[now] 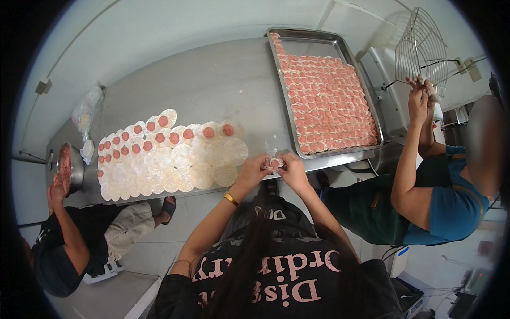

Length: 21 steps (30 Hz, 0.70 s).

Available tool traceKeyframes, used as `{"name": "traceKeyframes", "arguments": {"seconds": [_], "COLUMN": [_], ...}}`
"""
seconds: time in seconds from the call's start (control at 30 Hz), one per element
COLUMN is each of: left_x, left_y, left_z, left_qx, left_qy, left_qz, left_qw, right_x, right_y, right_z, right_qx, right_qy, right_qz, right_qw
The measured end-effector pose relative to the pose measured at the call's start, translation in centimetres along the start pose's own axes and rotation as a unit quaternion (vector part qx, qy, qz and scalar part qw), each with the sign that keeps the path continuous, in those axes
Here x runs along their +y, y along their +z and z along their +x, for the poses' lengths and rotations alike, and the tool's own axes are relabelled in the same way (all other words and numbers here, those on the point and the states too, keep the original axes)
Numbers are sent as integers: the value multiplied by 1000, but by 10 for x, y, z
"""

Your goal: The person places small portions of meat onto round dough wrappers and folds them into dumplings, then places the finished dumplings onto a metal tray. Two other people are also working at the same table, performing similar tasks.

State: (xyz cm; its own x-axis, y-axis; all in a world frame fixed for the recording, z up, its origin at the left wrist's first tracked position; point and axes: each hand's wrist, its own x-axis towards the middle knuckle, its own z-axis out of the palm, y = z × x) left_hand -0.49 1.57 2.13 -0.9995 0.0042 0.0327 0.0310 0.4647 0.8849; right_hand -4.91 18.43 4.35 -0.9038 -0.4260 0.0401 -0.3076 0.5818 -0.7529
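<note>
My left hand and my right hand meet at the front edge of a steel table, both pinching one small dumpling with pink filling between the fingertips. A gold bracelet sits on my left wrist. Left of my hands, several round white wrappers lie overlapped on the table, many topped with a dab of pink meat. Just beyond my right hand stands a metal tray packed with rows of finished pink dumplings.
A person at the left reaches into a metal bowl of minced meat. Another person in a blue shirt at the right holds both hands raised near a wire guard of a machine. A plastic bag lies at the table's far left.
</note>
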Motion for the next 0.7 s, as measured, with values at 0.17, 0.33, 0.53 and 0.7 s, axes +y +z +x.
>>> {"name": "traceKeyframes", "arguments": {"seconds": [0.17,0.33,0.53,0.7], "left_x": [-2,-3,-3,1], "left_y": [-2,-1,2,5], "left_z": [2,5,11,14], "left_qx": [-49,-50,-47,-53], "left_qy": [-1,-18,36,39], "left_qz": [22,-10,84,103], "left_qw": [999,999,995,992], "right_x": [4,7,7,10], "right_y": [3,-2,-4,0], "right_z": [3,4,-6,2], "right_qx": [-6,-6,13,24], "right_qy": [-13,-50,-26,-18], "right_qz": [-23,3,14,18], "right_qw": [1000,999,999,999]}}
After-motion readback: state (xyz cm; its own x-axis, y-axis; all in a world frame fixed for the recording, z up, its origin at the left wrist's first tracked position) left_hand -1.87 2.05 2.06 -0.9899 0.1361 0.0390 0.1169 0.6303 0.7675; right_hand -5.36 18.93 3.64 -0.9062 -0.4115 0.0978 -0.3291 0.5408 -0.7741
